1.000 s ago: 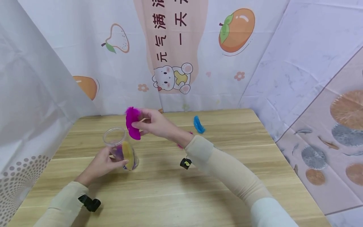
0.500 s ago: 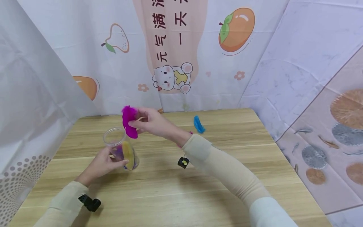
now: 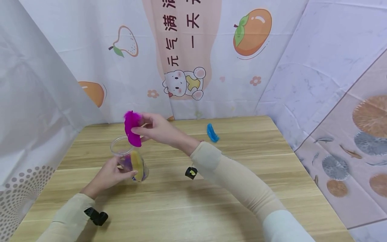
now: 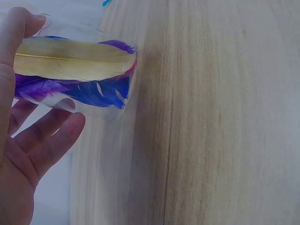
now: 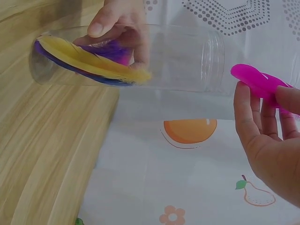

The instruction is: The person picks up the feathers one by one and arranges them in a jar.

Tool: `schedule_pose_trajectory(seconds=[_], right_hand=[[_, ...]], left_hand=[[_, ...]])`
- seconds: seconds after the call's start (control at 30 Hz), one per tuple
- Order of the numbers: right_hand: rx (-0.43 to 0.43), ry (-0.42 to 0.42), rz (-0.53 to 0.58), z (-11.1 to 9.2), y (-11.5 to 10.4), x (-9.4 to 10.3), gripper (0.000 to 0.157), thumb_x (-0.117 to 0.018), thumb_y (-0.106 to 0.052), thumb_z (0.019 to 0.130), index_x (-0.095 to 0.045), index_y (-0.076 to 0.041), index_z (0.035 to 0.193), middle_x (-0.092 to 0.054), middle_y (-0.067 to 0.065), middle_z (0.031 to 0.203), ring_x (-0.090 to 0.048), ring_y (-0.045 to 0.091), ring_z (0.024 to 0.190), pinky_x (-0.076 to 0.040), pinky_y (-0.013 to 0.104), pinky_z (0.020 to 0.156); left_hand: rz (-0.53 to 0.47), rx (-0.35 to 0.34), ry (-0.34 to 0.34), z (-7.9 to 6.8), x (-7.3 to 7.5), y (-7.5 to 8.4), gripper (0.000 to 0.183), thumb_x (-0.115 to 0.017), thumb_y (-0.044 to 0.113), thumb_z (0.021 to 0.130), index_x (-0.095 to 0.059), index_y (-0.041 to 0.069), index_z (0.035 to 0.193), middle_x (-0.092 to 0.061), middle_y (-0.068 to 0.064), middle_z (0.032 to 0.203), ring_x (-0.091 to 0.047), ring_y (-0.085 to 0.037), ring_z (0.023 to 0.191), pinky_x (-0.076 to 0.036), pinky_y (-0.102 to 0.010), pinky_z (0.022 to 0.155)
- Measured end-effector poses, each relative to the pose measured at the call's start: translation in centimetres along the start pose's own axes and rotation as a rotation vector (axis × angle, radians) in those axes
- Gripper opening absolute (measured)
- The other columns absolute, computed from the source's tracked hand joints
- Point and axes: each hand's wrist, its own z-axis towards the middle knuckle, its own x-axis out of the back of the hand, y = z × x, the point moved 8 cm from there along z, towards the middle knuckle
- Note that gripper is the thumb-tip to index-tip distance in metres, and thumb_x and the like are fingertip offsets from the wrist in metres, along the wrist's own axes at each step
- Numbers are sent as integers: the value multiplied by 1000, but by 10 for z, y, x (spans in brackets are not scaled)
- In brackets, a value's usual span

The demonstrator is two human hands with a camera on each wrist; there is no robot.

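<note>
A clear plastic jar [image 3: 121,146] stands open-topped on the table, with yellow, purple and blue feathers inside. My left hand [image 3: 109,175] grips it low down, thumb on the near side and fingers behind. In the left wrist view a yellow feather [image 4: 77,58] lies along the jar wall over purple and blue ones. My right hand [image 3: 160,129] pinches a magenta feather [image 3: 131,129] upright between thumb and fingers, its lower end overlapping the jar's rim in the head view. From the right wrist, that feather's tip shows just off the jar's mouth [image 5: 214,61].
A blue feather [image 3: 212,133] lies toward the back of the wooden table [image 3: 242,188]. Printed cloth [image 3: 242,80] hangs behind the table and at both sides. A small black camera [image 3: 191,172] hangs under the right wrist, another [image 3: 96,216] at the left.
My right hand has moved left with the magenta feather, from beside the jar to over its rim. The left hand and the jar have stayed in place.
</note>
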Motion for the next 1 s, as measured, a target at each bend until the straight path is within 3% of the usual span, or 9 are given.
schedule_pose_trajectory(seconds=[0.2, 0.47, 0.7, 1.0], right_hand=[[8, -13, 9, 4, -2, -6, 37, -65, -1, 98, -57, 3, 134, -66, 11, 107, -70, 22, 90, -61, 39, 80], [30, -5, 11, 8, -4, -12, 35, -65, 1, 98, -58, 4, 132, -67, 10, 105, -70, 20, 87, -61, 43, 80], [15, 35, -3, 12, -2, -14, 33, -65, 1, 97, -60, 3, 130, -66, 11, 103, -70, 19, 85, -61, 41, 80], [133, 33, -113, 16, -2, -21, 32, -65, 0, 98, -60, 5, 128, -68, 10, 107, -68, 14, 86, -59, 28, 82]], left_hand=[[5, 5, 4, 1, 1, -1, 64, -86, 21, 85, -51, 7, 136, -69, -12, 111, -67, -17, 85, -60, -30, 72], [3, 4, 5, 1, 1, -4, 66, -86, 21, 84, -49, 9, 138, -68, -10, 108, -67, -18, 83, -60, -32, 71], [-7, -13, 6, 0, 1, -5, 61, -85, 19, 85, -50, 10, 134, -68, -7, 104, -67, -18, 81, -60, -33, 70], [-2, -36, 29, 0, 0, -3, 57, -85, 18, 85, -53, 10, 131, -67, -6, 98, -66, -16, 79, -59, -31, 69]])
